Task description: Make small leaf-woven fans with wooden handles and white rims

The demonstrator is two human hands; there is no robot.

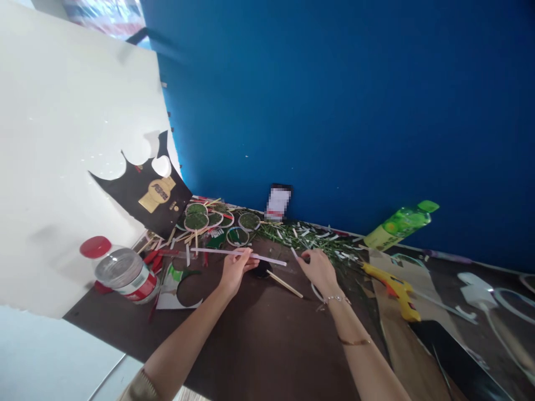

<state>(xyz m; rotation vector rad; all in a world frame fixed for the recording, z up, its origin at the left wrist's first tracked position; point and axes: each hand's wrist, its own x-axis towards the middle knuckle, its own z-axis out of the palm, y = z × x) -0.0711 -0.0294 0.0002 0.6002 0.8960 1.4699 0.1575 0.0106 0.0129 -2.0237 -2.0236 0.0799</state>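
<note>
A long pale lilac strip (pixel 270 260) runs across my left hand (pixel 237 268), pinched between thumb and fingers above the dark tabletop. My right hand (pixel 320 272) is a little to the right, its fingers closed on a short pale strip (pixel 294 254) that pokes out to the left. The two strips look apart. Below my left hand lies a small black round piece (pixel 262 270), partly hidden by the fingers, with a thin wooden stick (pixel 285 283) slanting from it. Behind both hands spread green stalks and white scraps (pixel 309 236).
Several small round hoops with green centres (pixel 196 217) are heaped at the back left. A red-capped bottle (pixel 125 273) and black cut card (pixel 146 186) stand left. A phone (pixel 278 202) leans on the blue wall. Rightward are a green bottle (pixel 397 227) and yellow glue gun (pixel 393 289).
</note>
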